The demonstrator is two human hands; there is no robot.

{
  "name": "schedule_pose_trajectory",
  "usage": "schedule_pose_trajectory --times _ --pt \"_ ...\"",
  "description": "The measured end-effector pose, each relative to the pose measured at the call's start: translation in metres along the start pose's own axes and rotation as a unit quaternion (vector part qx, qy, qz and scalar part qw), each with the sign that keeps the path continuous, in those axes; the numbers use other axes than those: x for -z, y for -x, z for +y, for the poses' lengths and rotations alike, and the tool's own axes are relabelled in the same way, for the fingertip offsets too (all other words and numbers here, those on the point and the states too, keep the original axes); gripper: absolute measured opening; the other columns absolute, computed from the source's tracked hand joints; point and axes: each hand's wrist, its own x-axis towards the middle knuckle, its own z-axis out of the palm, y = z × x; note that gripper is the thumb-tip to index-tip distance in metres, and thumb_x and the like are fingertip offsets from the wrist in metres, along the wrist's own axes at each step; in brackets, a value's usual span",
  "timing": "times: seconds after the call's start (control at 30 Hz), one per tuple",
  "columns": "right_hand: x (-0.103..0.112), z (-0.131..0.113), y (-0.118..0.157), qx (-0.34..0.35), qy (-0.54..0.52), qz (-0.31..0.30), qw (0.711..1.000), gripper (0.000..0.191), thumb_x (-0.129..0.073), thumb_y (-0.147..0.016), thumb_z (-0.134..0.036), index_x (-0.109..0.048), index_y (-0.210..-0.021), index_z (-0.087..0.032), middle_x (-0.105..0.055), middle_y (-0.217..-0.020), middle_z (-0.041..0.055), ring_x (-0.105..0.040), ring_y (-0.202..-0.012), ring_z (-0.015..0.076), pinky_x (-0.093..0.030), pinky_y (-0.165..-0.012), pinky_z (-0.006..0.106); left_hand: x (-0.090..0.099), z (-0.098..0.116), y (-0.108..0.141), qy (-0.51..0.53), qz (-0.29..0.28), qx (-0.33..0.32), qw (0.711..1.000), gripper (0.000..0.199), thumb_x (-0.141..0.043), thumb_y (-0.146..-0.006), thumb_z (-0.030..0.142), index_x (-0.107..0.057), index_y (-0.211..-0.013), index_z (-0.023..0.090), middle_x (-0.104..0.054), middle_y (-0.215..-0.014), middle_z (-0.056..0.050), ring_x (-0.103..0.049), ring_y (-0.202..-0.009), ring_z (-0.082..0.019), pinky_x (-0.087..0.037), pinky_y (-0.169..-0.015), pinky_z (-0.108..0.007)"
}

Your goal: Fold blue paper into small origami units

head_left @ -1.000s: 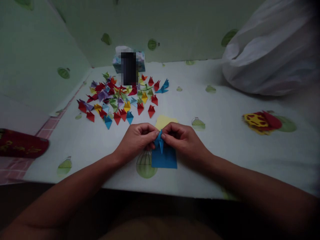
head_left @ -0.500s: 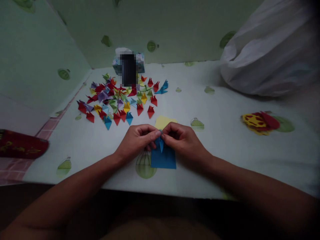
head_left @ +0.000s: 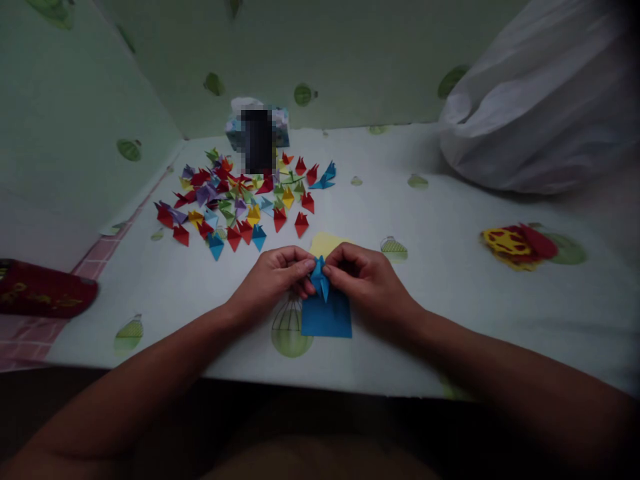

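A small folded blue paper piece (head_left: 321,277) is pinched between my two hands, with a narrow point hanging down. My left hand (head_left: 279,275) grips its left side between thumb and fingers. On its right side, my right hand (head_left: 364,275) holds it with thumb and forefinger pressed together. Below the hands a flat blue paper square (head_left: 327,319) lies on the table, its upper part hidden by the folded piece and fingers. A yellow paper sheet (head_left: 327,244) shows just beyond the hands.
Many small folded paper figures (head_left: 240,207) are spread at the back left, before a tissue box (head_left: 283,127) with a pixelated dark object. A white bag (head_left: 525,120) stands back right; a red and yellow item (head_left: 520,245) lies right. A dark red object (head_left: 50,290) sits far left.
The folded blue piece has opened out or turned, so more of its width shows between my fingers. My hands have barely shifted.
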Motion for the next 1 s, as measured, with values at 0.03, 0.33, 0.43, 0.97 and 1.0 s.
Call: schedule_pose_trajectory --times 0.03,0.33,0.43,0.97,1.0 --pt "0.0002 0.0002 -0.0003 0.001 -0.003 -0.002 1.000 0.015 -0.060 -0.084 -0.025 -0.057 -0.071 -0.017 -0.057 -0.068 0.0002 -0.048 -0.064 0.0132 -0.038 -0.061 0.028 0.0002 -0.0003 -0.0002 0.006 -0.001 0.006 1.000 0.016 -0.070 -0.084 0.029 -0.066 -0.082 0.014 -0.067 -0.059 0.001 -0.060 -0.052 -0.008 -0.047 -0.053 -0.017" --pt "-0.0001 -0.0004 0.0009 0.002 -0.027 -0.022 0.999 0.015 -0.060 -0.084 -0.027 -0.057 -0.072 -0.017 -0.056 -0.069 0.0003 -0.048 -0.065 0.0132 -0.038 -0.061 0.028 -0.0063 0.0054 0.0036 -0.013 0.033 -0.042 0.998 0.013 -0.069 -0.080 0.021 -0.060 -0.088 0.017 -0.061 -0.060 0.005 -0.057 -0.050 -0.008 -0.046 -0.051 -0.018" --pt "-0.0004 0.0001 0.0000 0.004 -0.024 -0.016 1.000 0.015 -0.060 -0.084 -0.026 -0.057 -0.072 -0.017 -0.056 -0.070 0.0000 -0.048 -0.065 0.0131 -0.038 -0.062 0.028 -0.0067 0.0065 0.0038 -0.027 0.028 -0.052 0.998 0.007 -0.066 -0.079 0.020 -0.063 -0.084 0.015 -0.061 -0.061 0.004 -0.056 -0.051 -0.007 -0.047 -0.052 -0.018" --pt "0.0000 -0.0019 -0.0006 0.006 -0.022 -0.019 1.000 0.015 -0.061 -0.084 -0.027 -0.058 -0.072 -0.017 -0.057 -0.070 0.0000 -0.050 -0.066 0.0132 -0.039 -0.062 0.028 -0.0054 0.0061 0.0017 -0.061 0.053 -0.062 0.995 0.016 -0.074 -0.075 0.027 -0.063 -0.076 0.015 -0.061 -0.065 0.003 -0.055 -0.053 -0.007 -0.045 -0.052 -0.020" --pt "0.0003 -0.0023 -0.0008 0.002 -0.034 -0.020 0.999 0.015 -0.061 -0.084 -0.027 -0.059 -0.073 -0.017 -0.057 -0.069 -0.0003 -0.050 -0.066 0.0130 -0.040 -0.062 0.028 -0.0055 0.0068 0.0023 -0.065 0.056 -0.066 0.994 0.016 -0.074 -0.075 0.026 -0.063 -0.076 0.015 -0.061 -0.065 0.003 -0.055 -0.054 -0.007 -0.046 -0.052 -0.020"
